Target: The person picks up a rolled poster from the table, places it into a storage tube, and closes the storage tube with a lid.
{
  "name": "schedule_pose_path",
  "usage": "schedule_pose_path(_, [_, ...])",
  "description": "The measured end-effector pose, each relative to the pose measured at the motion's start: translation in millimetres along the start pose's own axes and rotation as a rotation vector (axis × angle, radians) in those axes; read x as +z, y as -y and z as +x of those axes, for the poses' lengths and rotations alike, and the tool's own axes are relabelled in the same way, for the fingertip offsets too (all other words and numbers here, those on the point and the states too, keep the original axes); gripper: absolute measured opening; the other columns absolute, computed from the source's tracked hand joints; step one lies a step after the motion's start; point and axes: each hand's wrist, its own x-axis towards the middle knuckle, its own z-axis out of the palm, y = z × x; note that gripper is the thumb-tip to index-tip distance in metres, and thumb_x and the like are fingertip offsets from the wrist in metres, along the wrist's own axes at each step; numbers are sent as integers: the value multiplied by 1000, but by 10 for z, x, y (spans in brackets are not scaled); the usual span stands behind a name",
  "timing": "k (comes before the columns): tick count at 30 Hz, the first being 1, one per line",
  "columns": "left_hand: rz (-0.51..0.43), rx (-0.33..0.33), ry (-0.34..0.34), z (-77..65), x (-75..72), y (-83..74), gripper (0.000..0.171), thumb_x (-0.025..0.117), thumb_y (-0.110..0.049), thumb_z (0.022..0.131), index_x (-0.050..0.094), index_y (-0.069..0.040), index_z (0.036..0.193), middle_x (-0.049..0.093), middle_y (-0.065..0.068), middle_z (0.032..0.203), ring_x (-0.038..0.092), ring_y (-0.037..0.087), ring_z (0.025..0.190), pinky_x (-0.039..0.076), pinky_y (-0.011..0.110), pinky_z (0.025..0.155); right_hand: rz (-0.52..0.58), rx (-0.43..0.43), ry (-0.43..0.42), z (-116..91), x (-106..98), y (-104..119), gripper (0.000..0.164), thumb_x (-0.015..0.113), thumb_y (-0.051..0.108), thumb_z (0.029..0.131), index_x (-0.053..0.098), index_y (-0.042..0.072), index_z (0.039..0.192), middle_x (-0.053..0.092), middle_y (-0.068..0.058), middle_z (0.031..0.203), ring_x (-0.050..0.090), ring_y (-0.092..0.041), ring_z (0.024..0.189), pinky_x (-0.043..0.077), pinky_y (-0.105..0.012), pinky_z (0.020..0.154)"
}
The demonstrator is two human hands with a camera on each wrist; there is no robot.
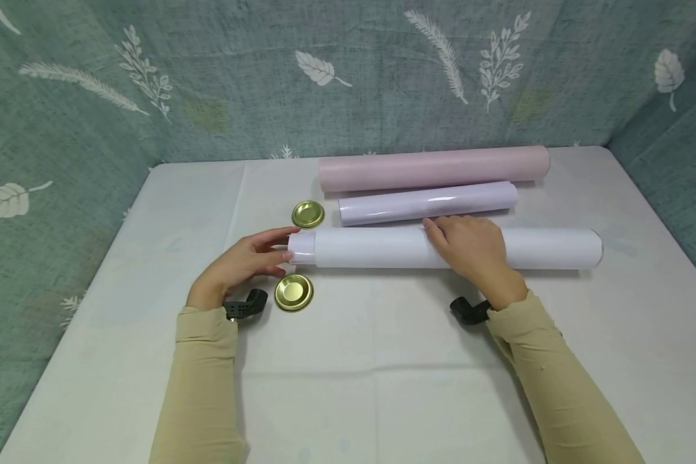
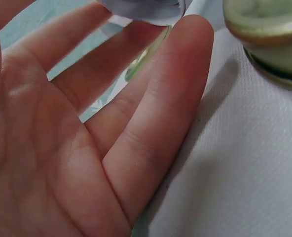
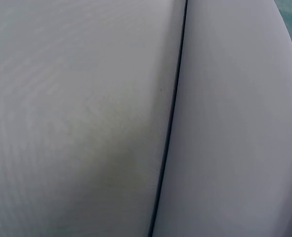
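A long white cardboard tube [image 1: 377,249] lies crosswise in the head view, with a short length of glossy pale lilac roll [image 1: 303,249] sticking out of its left end. My right hand [image 1: 470,248] grips the tube from above near its middle. At the roll's protruding end, my left hand [image 1: 246,263] touches it with spread, mostly straight fingertips; the left wrist view shows its palm [image 2: 47,163] bare. Two gold metal lids lie by that end: a far lid [image 1: 308,214] behind it and a near lid [image 1: 294,292] in front. The right wrist view shows the tube's white side [image 3: 235,123] close up.
Behind the white tube lie a shiny lilac roll [image 1: 429,203] and, farther back, a longer pink tube [image 1: 435,169]. A white cloth [image 1: 348,399] covers the table. Green leaf-patterned fabric [image 1: 371,77] rises at the back and sides.
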Motion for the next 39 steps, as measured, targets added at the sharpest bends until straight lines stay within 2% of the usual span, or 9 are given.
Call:
schedule_pose_path(8, [36, -6, 27, 30, 64, -42, 55, 64, -20, 83, 40, -14, 132, 48, 11, 124, 55, 26, 100, 48, 39, 77, -5, 8, 9, -15, -16, -5, 54, 21, 54, 91, 55, 20, 66, 55, 0, 63, 55, -23, 63, 36, -35, 48])
schedule_pose_path(15, [69, -20, 28, -32, 163, -209, 51, 63, -18, 84, 41, -9, 130, 48, 12, 124, 53, 27, 102, 47, 39, 79, -6, 1, 16, -7, -17, -6, 53, 21, 53, 92, 57, 21, 70, 56, 0, 66, 56, -22, 67, 37, -36, 50])
schedule_pose_path(23, [111, 7, 28, 81, 149, -79, 52, 67, -25, 80, 45, -16, 126, 50, 8, 123, 54, 24, 102, 48, 38, 77, -8, 2, 25, -6, -13, -11, 54, 20, 54, 91, 56, 20, 69, 55, 0, 64, 55, -22, 66, 37, -36, 50])
schedule_pose_path(32, [136, 15, 22, 101, 173, -81, 54, 66, -26, 81, 44, -11, 127, 49, 10, 123, 54, 22, 101, 48, 37, 76, -9, -3, 30, -11, -19, 0, 53, 20, 53, 92, 51, 19, 64, 51, 0, 60, 52, -21, 61, 35, -34, 48])
schedule_pose_path(39, [146, 16, 21, 127, 209, -105, 54, 67, -28, 80, 44, -16, 127, 49, 9, 121, 55, 22, 101, 48, 37, 76, -11, 4, 20, -14, -24, -1, 53, 20, 53, 92, 52, 20, 65, 51, 1, 60, 53, -21, 61, 35, -35, 47])
